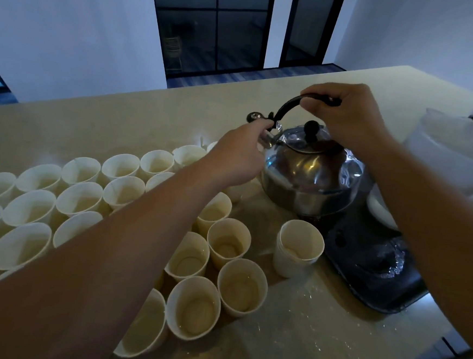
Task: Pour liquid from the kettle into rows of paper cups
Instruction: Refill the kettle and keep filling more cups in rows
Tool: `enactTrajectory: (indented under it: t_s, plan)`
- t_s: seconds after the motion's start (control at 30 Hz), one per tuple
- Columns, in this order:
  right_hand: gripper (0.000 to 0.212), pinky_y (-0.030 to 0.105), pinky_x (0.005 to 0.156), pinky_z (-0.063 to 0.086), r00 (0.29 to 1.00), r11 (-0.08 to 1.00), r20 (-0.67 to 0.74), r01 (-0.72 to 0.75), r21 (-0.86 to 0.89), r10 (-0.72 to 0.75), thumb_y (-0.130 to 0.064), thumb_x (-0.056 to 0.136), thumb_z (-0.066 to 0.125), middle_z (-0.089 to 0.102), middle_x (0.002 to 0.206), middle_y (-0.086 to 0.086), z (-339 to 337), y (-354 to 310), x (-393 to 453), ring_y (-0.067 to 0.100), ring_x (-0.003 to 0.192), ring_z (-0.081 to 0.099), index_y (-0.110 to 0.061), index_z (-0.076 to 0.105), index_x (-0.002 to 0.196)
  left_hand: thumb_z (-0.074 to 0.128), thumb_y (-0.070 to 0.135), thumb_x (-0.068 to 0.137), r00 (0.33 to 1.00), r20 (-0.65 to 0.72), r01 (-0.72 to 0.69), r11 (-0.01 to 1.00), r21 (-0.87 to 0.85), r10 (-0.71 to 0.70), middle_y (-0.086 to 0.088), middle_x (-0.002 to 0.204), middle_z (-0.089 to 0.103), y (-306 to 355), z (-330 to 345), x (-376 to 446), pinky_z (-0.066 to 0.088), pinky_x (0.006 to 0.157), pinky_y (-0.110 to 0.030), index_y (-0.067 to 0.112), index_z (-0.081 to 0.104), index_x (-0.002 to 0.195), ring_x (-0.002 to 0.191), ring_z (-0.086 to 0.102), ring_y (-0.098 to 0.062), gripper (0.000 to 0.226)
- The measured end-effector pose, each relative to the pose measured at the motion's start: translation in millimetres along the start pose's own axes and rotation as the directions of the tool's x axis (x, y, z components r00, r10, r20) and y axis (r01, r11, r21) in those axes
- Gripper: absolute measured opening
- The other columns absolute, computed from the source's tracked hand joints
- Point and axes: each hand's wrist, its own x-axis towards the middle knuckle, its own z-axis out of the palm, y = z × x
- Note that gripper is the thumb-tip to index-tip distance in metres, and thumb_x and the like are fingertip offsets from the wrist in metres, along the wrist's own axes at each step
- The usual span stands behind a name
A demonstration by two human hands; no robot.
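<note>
2 hands on kettle (310,174) | right hand (345,117) clamped on handle (289,104) | left hand (241,154) pinching spout cap | steel, likely heavy, slick.

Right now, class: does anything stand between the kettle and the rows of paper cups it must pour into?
Nothing solid blocks it. The kettle sits on the dark tray, right hand on its handle. The paper cups begin right beside it. Only the person's own left hand, at the spout, and its forearm lie over them.
</note>
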Motion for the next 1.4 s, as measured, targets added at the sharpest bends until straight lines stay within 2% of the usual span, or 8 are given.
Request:
enactTrajectory:
  t_s: [0.17, 0.27, 0.53, 0.73, 0.9, 1.17, 1.3, 1.4]
  plan:
    - [0.019, 0.021, 0.091, 0.050, 0.981, 0.991, -0.152, -0.114, 0.072, 0.124, -0.031, 0.093, 0.071, 0.072, 0.099, -0.015, 1, 27, -11, 0.005, 0.096, 0.066, -0.029, 0.076, 0.112, 0.059, 0.012, 0.096, 0.998, 0.044, -0.042, 0.998, -0.036, 0.044, 0.007, 0.137, 0.058, 5, 17, -16, 0.041, 0.086, -0.021, 0.031, 0.044, 0.147, 0.124, 0.052, -0.012, 0.056]
    - [0.020, 0.015, 0.082, 0.044, 0.954, 0.979, -0.228, -0.178, 0.097, 0.196, -0.030, 0.095, 0.068, 0.070, 0.097, -0.013, 4, 43, -16, 0.006, 0.094, 0.064, -0.028, 0.075, 0.115, 0.058, 0.012, 0.095, 0.992, 0.104, -0.060, 0.996, -0.060, 0.066, 0.005, 0.132, 0.060, 9, 27, -29, 0.052, 0.096, -0.032, 0.029, 0.048, 0.144, 0.119, 0.056, -0.014, 0.053]
    - [0.024, 0.000, 0.068, 0.040, 0.906, 0.953, -0.300, -0.299, 0.040, 0.297, -0.027, 0.101, 0.058, 0.066, 0.102, -0.009, 4, 83, -22, 0.000, 0.086, 0.058, -0.024, 0.071, 0.121, 0.059, 0.020, 0.095, 0.972, 0.221, -0.085, 0.996, 0.015, 0.080, 0.007, 0.134, 0.060, 19, 51, -49, 0.051, 0.100, -0.037, 0.034, 0.050, 0.142, 0.121, 0.056, -0.013, 0.050]
    - [0.027, 0.025, 0.096, 0.049, 0.896, 0.944, -0.301, -0.328, 0.040, 0.325, -0.029, 0.100, 0.058, 0.070, 0.117, -0.007, 2, 111, -26, 0.010, 0.107, 0.062, -0.026, 0.071, 0.123, 0.058, 0.018, 0.095, 0.979, 0.182, -0.094, 0.996, 0.009, 0.091, 0.010, 0.128, 0.063, 28, 51, -35, 0.045, 0.093, -0.027, 0.031, 0.055, 0.137, 0.113, 0.055, -0.007, 0.044]
    - [0.026, 0.011, 0.069, 0.037, 0.935, 0.954, -0.218, -0.297, -0.046, 0.281, -0.027, 0.105, 0.050, 0.064, 0.103, -0.006, 0, 119, -27, 0.007, 0.089, 0.057, -0.022, 0.069, 0.122, 0.059, 0.019, 0.093, 0.984, 0.131, -0.124, 0.992, 0.035, 0.118, 0.010, 0.113, 0.068, 45, 54, -15, 0.052, 0.094, -0.035, 0.029, 0.063, 0.126, 0.103, 0.061, -0.010, 0.035]
    - [0.027, 0.026, 0.065, 0.035, 0.916, 0.920, -0.174, -0.381, -0.089, 0.362, -0.024, 0.107, 0.036, 0.052, 0.086, -0.007, -10, 136, -22, 0.004, 0.072, 0.045, -0.027, 0.057, 0.093, 0.054, 0.021, 0.086, 0.985, 0.162, -0.087, 0.981, 0.174, 0.058, 0.004, 0.111, 0.069, 51, 93, 34, 0.051, 0.095, -0.040, 0.030, 0.067, 0.116, 0.105, 0.063, -0.020, 0.034]
    - [0.043, 0.025, 0.080, 0.034, 0.922, 0.891, -0.075, -0.387, -0.239, 0.380, -0.005, 0.102, 0.036, 0.053, 0.109, 0.004, -17, 137, -15, 0.019, 0.098, 0.048, -0.012, 0.051, 0.142, 0.056, 0.017, 0.088, 0.989, 0.145, -0.068, 0.967, 0.245, 0.032, -0.003, 0.122, 0.066, 46, 116, 61, 0.050, 0.097, -0.037, 0.025, 0.063, 0.125, 0.113, 0.061, -0.024, 0.038]
    - [0.053, 0.023, 0.087, 0.040, 0.920, 0.911, -0.032, -0.392, -0.126, 0.391, 0.001, 0.101, 0.037, 0.057, 0.132, 0.010, -18, 150, -17, 0.022, 0.116, 0.052, -0.014, 0.040, 0.153, 0.053, 0.017, 0.094, 0.993, 0.115, -0.066, 0.960, 0.272, 0.035, -0.008, 0.131, 0.062, 42, 132, 75, 0.045, 0.098, -0.034, 0.018, 0.055, 0.136, 0.121, 0.056, -0.027, 0.042]
